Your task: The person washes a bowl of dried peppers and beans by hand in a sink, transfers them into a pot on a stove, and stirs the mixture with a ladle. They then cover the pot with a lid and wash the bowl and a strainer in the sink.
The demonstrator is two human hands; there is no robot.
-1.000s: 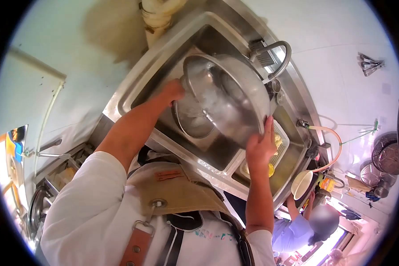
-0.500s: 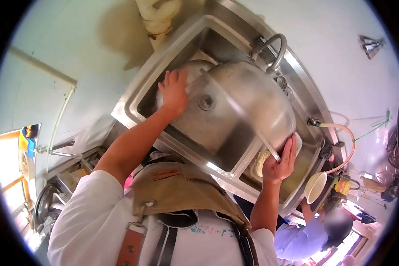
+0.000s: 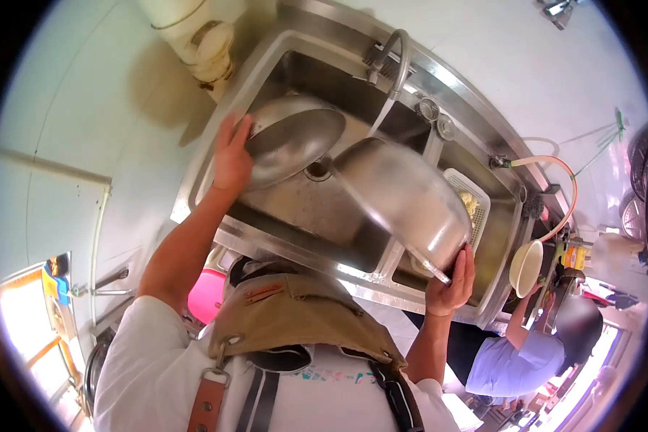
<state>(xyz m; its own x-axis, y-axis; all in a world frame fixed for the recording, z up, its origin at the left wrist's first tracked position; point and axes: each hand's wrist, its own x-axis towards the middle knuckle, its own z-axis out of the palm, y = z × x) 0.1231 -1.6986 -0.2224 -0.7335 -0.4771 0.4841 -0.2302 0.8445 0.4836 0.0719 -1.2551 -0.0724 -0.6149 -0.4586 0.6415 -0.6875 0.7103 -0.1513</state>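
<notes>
1. Since the earlier frame, the two steel vessels are parted. The shallow steel pan (image 3: 295, 137) is now drawn to the left end of the sink (image 3: 302, 255), and the large steel pot (image 3: 403, 198) is swung over the sink's right half.
2. The pan is gripped at its rim by the left hand (image 3: 232, 155), with the fingers laid along the edge. It is held tilted on edge just above the sink's floor, near the sink's left wall.
3. The pot is held by the right hand (image 3: 450, 281), which is curled closed around the rim at the sink's front edge. The pot is tipped, its base turned upward, over the divider between the sink's two basins.
4. A faucet (image 3: 394, 61) is seen at the back of the sink, and a white basket (image 3: 475, 209) in the sink's right basin.
5. Beyond the sink's right end, a cream bowl (image 3: 527, 268) is held by a co-worker.
6. The step in hand is judged to be the washing of both vessels, partway through. A firm one-handed hold on the wet, heavy pot is called for next, and room in the sink must be found for one vessel before the other is handled.
</notes>
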